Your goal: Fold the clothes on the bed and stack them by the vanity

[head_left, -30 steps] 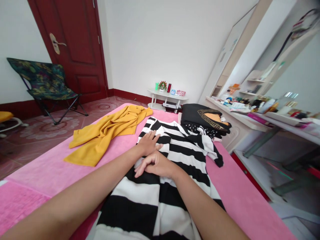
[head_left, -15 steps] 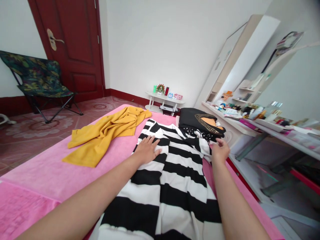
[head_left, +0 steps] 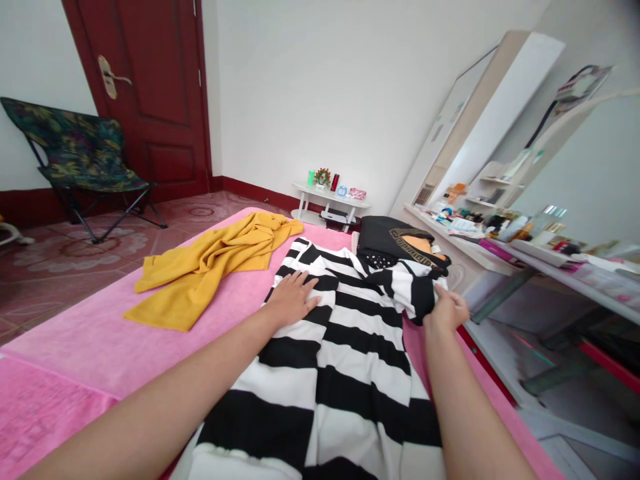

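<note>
A black-and-white striped shirt (head_left: 357,347) lies lengthwise on the pink bed cover (head_left: 90,340), its hem towards me. My left hand (head_left: 291,298) rests flat with spread fingers on the shirt's left side, near the top. On the other side, my right hand (head_left: 447,308) pinches the end of the shirt's right sleeve (head_left: 413,290), which is pulled out sideways. Part of the pinched edge is hidden behind my fingers. Just beyond the sleeve sits a stack of folded black clothes (head_left: 383,237), one with a gold-patterned neckline.
Yellow trousers (head_left: 210,270) lie crumpled on the bed's left. Along the right runs a dressing table (head_left: 505,267) crowded with bottles, close to my right hand. A small white shelf (head_left: 305,190) stands past the bed's far end, and a folding chair (head_left: 90,157) by the door.
My right hand has moved a little right and down, drawing the sleeve outward, so more of its stripes show. My left hand stays on the shirt.
</note>
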The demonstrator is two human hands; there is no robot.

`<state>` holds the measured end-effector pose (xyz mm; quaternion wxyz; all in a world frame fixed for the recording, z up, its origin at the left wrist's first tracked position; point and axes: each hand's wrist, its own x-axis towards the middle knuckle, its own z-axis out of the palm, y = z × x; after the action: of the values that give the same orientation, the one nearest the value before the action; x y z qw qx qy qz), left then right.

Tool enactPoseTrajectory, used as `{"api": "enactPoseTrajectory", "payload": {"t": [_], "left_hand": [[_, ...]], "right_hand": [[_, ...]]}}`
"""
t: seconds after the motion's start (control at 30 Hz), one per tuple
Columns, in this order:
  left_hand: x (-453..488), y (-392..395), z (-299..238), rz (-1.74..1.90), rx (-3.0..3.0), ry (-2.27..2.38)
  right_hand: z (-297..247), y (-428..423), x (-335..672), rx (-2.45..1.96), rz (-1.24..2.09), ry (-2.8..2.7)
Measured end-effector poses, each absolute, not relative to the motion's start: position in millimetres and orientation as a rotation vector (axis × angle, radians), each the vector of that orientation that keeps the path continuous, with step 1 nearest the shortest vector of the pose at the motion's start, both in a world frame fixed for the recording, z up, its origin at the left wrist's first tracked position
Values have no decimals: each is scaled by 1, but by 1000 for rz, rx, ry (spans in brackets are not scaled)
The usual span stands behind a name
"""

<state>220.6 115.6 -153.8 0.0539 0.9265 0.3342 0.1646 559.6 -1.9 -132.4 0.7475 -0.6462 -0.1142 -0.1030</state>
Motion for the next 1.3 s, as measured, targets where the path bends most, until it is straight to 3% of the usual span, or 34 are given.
{"api": "enactPoseTrajectory", "payload": {"t": [0.1, 0.3, 0.47, 0.53, 0.63, 0.8, 0.93, 1.07, 1.17, 1.3], "left_hand": [[220, 116, -154, 593, 2822, 979], [220, 114, -150, 786, 2801, 662], [216, 108, -145, 829, 2746, 414], [215, 105, -146, 744, 2664, 434], [215, 103, -147, 705, 2505, 400], [218, 109, -143, 964, 2434, 372], [216, 105, -137, 999, 2485, 397], [213, 87, -127, 1096, 2704, 386], [214, 79, -121, 1069, 2872, 753], [215, 90, -119, 762, 2908, 1266]], "right_hand": [[-117, -4, 557, -1249, -212, -15], [-64, 1, 488, -1129, -31, -303], [-11, -19, 369, -1158, 628, -1422], [-3, -31, 350, -1235, 732, -1626], [-16, -50, 368, -1470, 639, -1629], [-82, -102, 442, -1987, 328, -1445], [-125, -155, 449, -2100, 464, -1383], [-127, -186, 417, -1989, 526, -1389], [-113, -197, 398, -1991, 530, -1396], [-109, -206, 391, -2071, 541, -1426]]}}
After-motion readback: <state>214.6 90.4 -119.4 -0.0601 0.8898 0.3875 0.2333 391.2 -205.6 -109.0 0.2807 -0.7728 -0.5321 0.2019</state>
